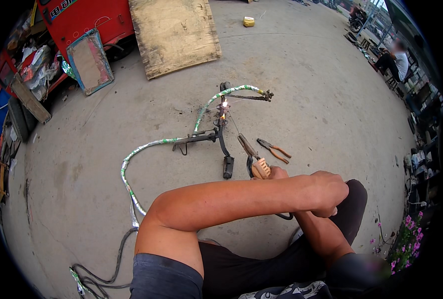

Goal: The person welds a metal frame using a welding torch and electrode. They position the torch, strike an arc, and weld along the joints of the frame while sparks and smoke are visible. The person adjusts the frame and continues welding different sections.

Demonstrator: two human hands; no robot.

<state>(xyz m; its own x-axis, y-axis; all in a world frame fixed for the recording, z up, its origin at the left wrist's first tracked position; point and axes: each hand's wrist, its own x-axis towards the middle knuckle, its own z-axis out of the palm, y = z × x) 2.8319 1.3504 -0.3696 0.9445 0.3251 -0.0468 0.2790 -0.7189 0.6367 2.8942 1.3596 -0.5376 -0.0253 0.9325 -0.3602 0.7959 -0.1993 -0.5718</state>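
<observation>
My right hand [278,172], partly hidden behind my left forearm, is closed round the tan handle of a welding electrode holder [250,148]. From the holder's jaws a thin welding rod [234,123] reaches toward a dark metal part [221,130] on the ground. A bright arc glows on the part's upper stem, with orange heat below it. At its lower end sits a black block [228,167]. My left arm crosses over the right one, and my left hand [329,193] is curled into a fist by my knee; its inside is hidden. Orange-handled pliers [274,150] lie right of the holder.
A green-and-white wrapped cable [131,164] curves along the concrete and past the metal part. A wooden board [176,35] leans on a red vehicle [89,22]. A yellow box [249,22] stands farther off. A seated person [398,62] is at far right, above pink flowers [408,241].
</observation>
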